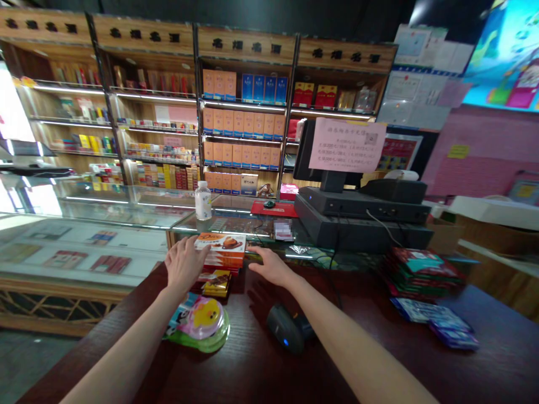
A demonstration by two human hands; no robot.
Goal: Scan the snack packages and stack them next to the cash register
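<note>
**Q:** State the position of the left hand.

**A:** Centre-left of the frame. The forearm runs up from the lower left corner, almost straight. The palm faces down and the fingers are spread wide. The fingertips lie at the left edge of the stack of orange boxes. Nothing is gripped. Whether the fingertips press on the top box or only cover its edge cannot be told.

**Q:** And the right hand?

**A:** Just right of centre. The forearm enters from the lower right and angles up and left. The hand is flat, palm down, with the fingers straight and loosely together, pointing left at the right side of the stack. It is spread flat and holds nothing. The fingertips are just beside the stack, and contact cannot be made out.

**Q:** Location of the stack?

**A:** Centre of the frame, between the two hands, at the far edge of the dark wooden counter. The boxes lie flat, one on another.

**Q:** Adjacent items?

**A:**
- A chocolate packet lies directly below the stack.
- A toy pack with a yellow chick lies lower still, beside the left forearm.
- A barcode scanner sits at bottom centre, just left of the right forearm.
- A water bottle stands upright above the stack.
- In the right half is a till monitor bearing a pink notice — lower right of it, a pile of red and teal packets
</note>
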